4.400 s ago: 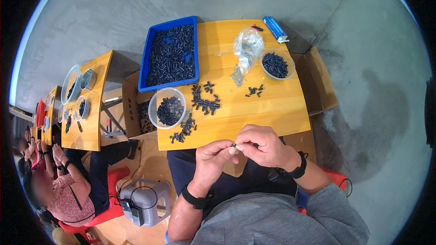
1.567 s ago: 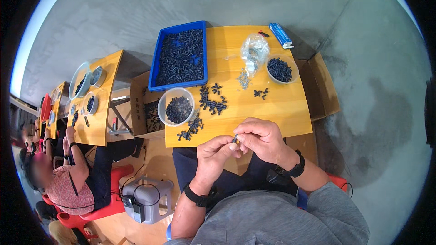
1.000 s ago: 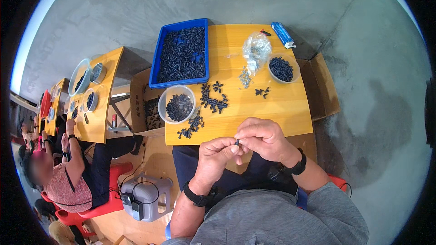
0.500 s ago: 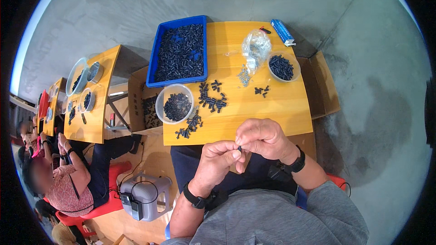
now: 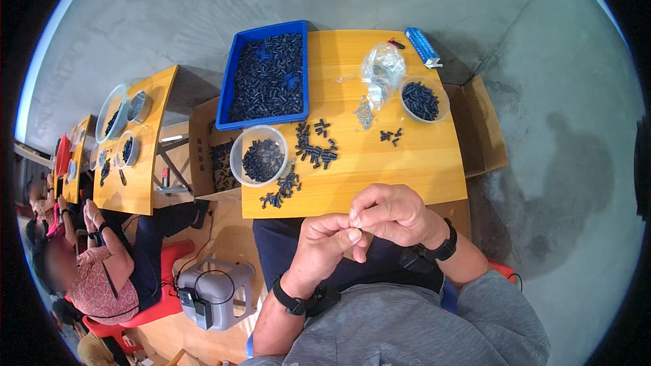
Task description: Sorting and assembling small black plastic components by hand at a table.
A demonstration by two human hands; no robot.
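Watching this remotely, I've got a yellow wood-look table [image 5: 400, 176] in the middle, and another table of the same colour [image 5: 132, 193] off to the left. Smooth grey concrete [image 5: 196, 13] fills the far side and the right; can't tell from my end where wall meets floor. A soft shadow [image 5: 576, 169] falls on it at right. Near left I see tan flooring [image 5: 227, 230], a grey plastic stool [image 5: 227, 278] and red seating [image 5: 173, 254].
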